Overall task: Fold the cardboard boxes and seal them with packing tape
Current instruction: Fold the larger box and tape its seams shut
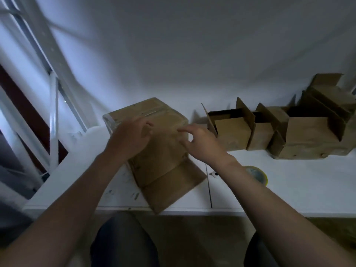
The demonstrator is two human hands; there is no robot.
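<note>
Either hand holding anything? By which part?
Nothing gripped, as far as the blur shows: left hand rests on top of the box, right hand touches its top right edge. The tape roll lies untouched on the table.

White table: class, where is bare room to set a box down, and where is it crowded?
Free: front right of the white table, between the yellowish tape roll, the row of open brown cardboard boxes and the table's edge. Crowded: that row, and the taped brown box mid-table.
</note>
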